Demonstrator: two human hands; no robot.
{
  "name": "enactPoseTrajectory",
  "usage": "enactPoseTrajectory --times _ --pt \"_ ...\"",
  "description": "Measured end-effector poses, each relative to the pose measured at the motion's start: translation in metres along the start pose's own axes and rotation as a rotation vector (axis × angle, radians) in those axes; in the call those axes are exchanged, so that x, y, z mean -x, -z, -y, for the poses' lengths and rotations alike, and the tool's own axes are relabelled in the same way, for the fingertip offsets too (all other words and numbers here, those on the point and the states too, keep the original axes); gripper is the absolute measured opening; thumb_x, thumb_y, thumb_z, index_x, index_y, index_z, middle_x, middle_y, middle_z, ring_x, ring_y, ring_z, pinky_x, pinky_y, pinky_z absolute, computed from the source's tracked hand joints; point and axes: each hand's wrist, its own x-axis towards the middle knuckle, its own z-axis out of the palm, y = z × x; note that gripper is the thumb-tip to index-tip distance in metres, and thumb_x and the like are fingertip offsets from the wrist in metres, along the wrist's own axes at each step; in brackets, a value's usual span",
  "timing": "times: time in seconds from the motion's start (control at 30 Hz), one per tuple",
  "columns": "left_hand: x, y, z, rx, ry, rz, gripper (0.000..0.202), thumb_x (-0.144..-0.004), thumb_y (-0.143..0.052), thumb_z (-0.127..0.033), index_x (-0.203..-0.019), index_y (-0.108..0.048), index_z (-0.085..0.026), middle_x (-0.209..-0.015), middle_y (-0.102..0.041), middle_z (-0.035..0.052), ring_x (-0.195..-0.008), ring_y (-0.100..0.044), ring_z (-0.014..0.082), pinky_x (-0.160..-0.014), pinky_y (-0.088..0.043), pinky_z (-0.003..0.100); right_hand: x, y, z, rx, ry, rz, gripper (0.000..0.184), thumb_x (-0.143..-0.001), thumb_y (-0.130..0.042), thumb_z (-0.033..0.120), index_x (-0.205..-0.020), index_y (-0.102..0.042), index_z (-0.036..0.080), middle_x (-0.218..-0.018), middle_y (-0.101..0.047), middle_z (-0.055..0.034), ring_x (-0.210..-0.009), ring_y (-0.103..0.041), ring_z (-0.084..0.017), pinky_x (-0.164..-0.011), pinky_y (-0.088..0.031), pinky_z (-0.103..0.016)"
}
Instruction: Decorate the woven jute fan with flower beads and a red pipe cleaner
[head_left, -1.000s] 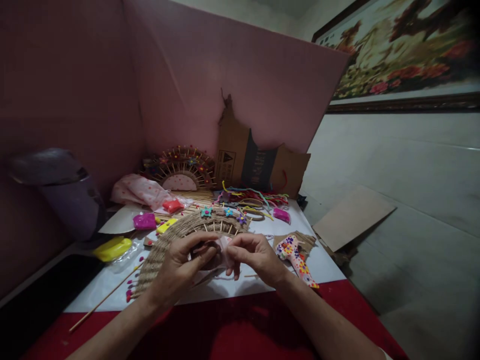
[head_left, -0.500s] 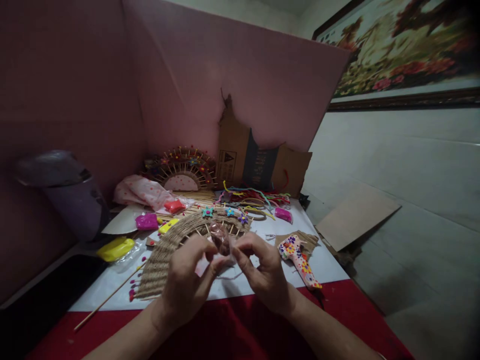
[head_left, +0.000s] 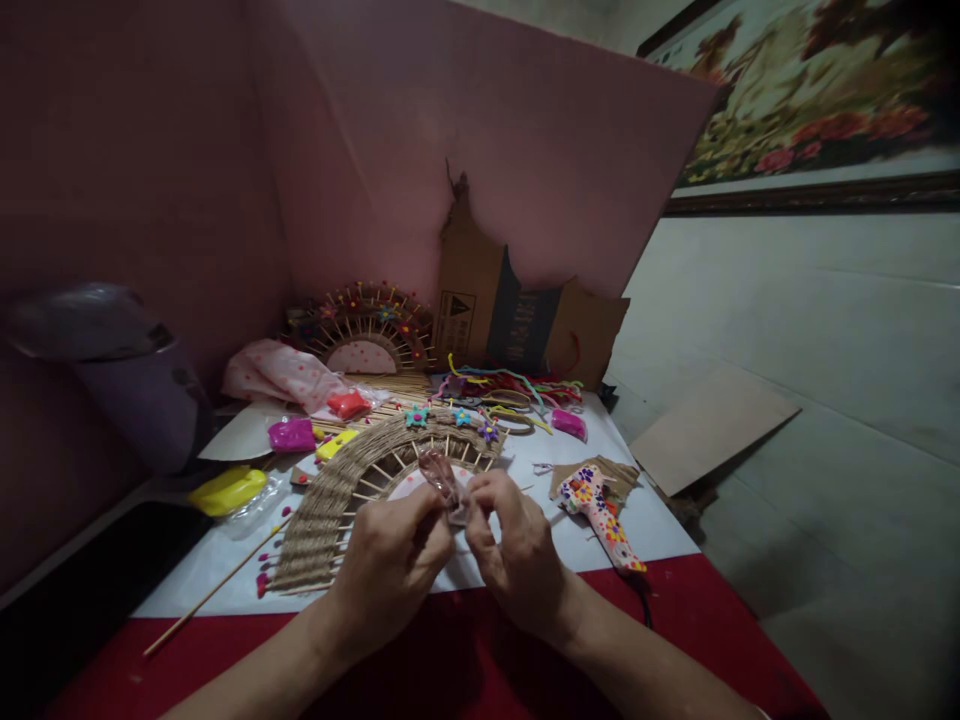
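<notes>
Between my two hands is a small clear plastic packet of brown modelling clay (head_left: 441,478). My left hand (head_left: 394,545) pinches its lower left side, fingers closed. The fingertips of my right hand (head_left: 517,540) are closed on the wrapper at the right. Just beyond my hands lies a half-round woven fan (head_left: 322,520) of twine on thin sticks, with clay flowers (head_left: 417,416) along its upper edge. Its pale dotted centre (head_left: 409,484) is partly hidden by my hands and the packet.
A flower-patterned glue gun (head_left: 600,510) rests on cardboard at the right. Yellow clay (head_left: 227,492), magenta clay (head_left: 292,435) and a loose stick (head_left: 214,590) lie left. Behind are a finished-looking fan (head_left: 362,355), colourful pipe cleaners (head_left: 517,385), torn cardboard (head_left: 472,280) and a purple bin (head_left: 146,405).
The packet has tilted and dropped slightly between my fingers. My left hand has turned inward, its fingers now curled tighter. The view has shifted a little.
</notes>
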Motion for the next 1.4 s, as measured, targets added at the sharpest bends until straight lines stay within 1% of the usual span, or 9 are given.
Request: enactPoseTrajectory --times 0.13,0.23,0.47,0.67,0.77,0.87,0.97,1.1,1.4 --pt "-0.003 0.000 -0.003 0.041 0.063 -0.018 0.022 -0.083 -0.043 -0.016 -0.061 -0.045 -0.018 -0.051 -0.034 -0.0072 -0.045 -0.030 0.0062 -0.046 -0.026 0.021 0.002 -0.001 -0.002 0.081 -0.062 -0.091 0.015 -0.082 -0.043 0.005 -0.083 -0.042 0.020 -0.076 -0.054 -0.0024 -0.065 -0.054 -0.014 -0.060 -0.046 -0.026" --pt "-0.005 0.001 -0.006 0.065 0.080 -0.032 0.024 -0.083 -0.043 -0.017 -0.058 -0.043 -0.018 -0.049 -0.033 -0.0073 -0.043 -0.030 0.0059 -0.045 -0.026 0.020 0.002 0.001 -0.002 0.020 -0.015 -0.038 0.014 -0.083 -0.045 0.006 -0.083 -0.045 0.020 -0.079 -0.057 -0.0036 -0.071 -0.057 -0.015 -0.064 -0.049 -0.027" --pt "0.000 -0.003 -0.001 -0.035 -0.089 -0.018 0.017 -0.078 -0.044 -0.009 -0.063 -0.044 -0.018 -0.054 -0.039 -0.0056 -0.047 -0.035 0.0072 -0.049 -0.029 0.022 0.001 0.000 0.007 -0.087 -0.049 0.018 0.032 -0.086 -0.044 0.009 -0.115 -0.053 0.020 -0.103 -0.063 -0.0099 -0.097 -0.058 -0.020 -0.084 -0.049 -0.036" --pt "0.000 -0.002 -0.002 -0.098 -0.230 -0.020 0.019 -0.078 -0.045 -0.006 -0.064 -0.048 -0.018 -0.052 -0.047 -0.0041 -0.045 -0.040 0.0081 -0.048 -0.031 0.022 -0.003 -0.003 0.007 -0.405 -0.302 -0.018 0.019 -0.084 -0.053 0.013 -0.092 -0.069 0.022 -0.087 -0.064 -0.0051 -0.078 -0.060 -0.015 -0.071 -0.050 -0.028" --pt "-0.003 0.010 -0.004 -0.051 -0.210 -0.141 0.012 -0.079 -0.052 -0.008 -0.072 -0.054 -0.018 -0.058 -0.054 -0.0038 -0.051 -0.047 0.0078 -0.053 -0.037 0.021 -0.007 0.000 0.005 -0.605 -0.460 -0.056 0.019 -0.083 -0.056 0.016 -0.091 -0.071 0.023 -0.084 -0.063 -0.0036 -0.064 -0.056 -0.011 -0.058 -0.048 -0.024" --pt "-0.009 0.020 -0.003 -0.008 -0.066 -0.393 0.015 -0.075 -0.061 -0.013 -0.089 -0.058 -0.019 -0.083 -0.062 0.0020 -0.078 -0.057 0.0137 -0.074 -0.045 0.027 -0.010 0.003 0.002 -0.762 -0.577 -0.103 0.017 -0.078 -0.061 0.019 -0.089 -0.073 0.024 -0.079 -0.062 -0.0020 -0.055 -0.052 -0.008 -0.052 -0.045 -0.022" --pt "-0.016 0.021 0.000 0.266 0.159 -0.222 0.033 -0.073 -0.066 -0.024 -0.104 -0.057 -0.019 -0.103 -0.063 0.0071 -0.095 -0.059 0.0201 -0.084 -0.047 0.035 -0.011 0.004 -0.001 -0.829 -0.651 -0.098 0.016 -0.074 -0.065 0.022 -0.088 -0.074 0.023 -0.078 -0.063 -0.0023 -0.053 -0.051 -0.009 -0.049 -0.043 -0.022" --pt "-0.018 0.015 0.001 0.712 0.417 0.108 0.027 -0.078 -0.060 -0.030 -0.101 -0.060 -0.017 -0.092 -0.069 0.0070 -0.082 -0.065 0.0184 -0.073 -0.052 0.032 -0.011 0.002 -0.006 -0.816 -0.696 -0.021 0.017 -0.073 -0.067 0.028 -0.087 -0.074 0.022 -0.078 -0.063 -0.0037 -0.054 -0.050 -0.009 -0.045 -0.040 -0.021" --pt "-0.009 0.009 0.005 0.546 0.334 0.111 0.020 -0.077 -0.061 -0.029 -0.093 -0.066 -0.017 -0.078 -0.069 0.0040 -0.067 -0.061 0.0135 -0.060 -0.050 0.024 -0.010 0.002 -0.008 -0.664 -0.622 0.079 0.011 -0.069 -0.071 0.027 -0.069 -0.068 0.017 -0.075 -0.057 -0.0017 -0.071 -0.052 -0.013 -0.064 -0.045 -0.025"
